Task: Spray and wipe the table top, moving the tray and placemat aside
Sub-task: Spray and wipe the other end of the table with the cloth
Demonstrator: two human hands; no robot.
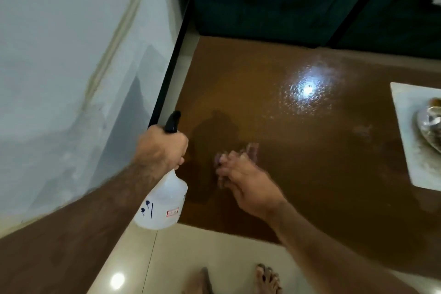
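My left hand (162, 148) grips the neck of a white spray bottle (163, 203) with a black nozzle, held over the near left corner of the brown table top (298, 150). My right hand (248, 184) is blurred and holds a small purplish cloth (250, 150) against the table surface. Wet droplets glint around a light reflection (306, 89) farther back. A white tray (410, 131) with a shiny metal object (430, 124) on it sits at the right edge of the view. No placemat is in view.
A pale wall (71, 67) runs along the left, with a black strip at its edge. A dark teal seat (262, 0) stands beyond the table's far edge. Glossy floor tiles (191, 258) and my bare feet (267, 279) show below.
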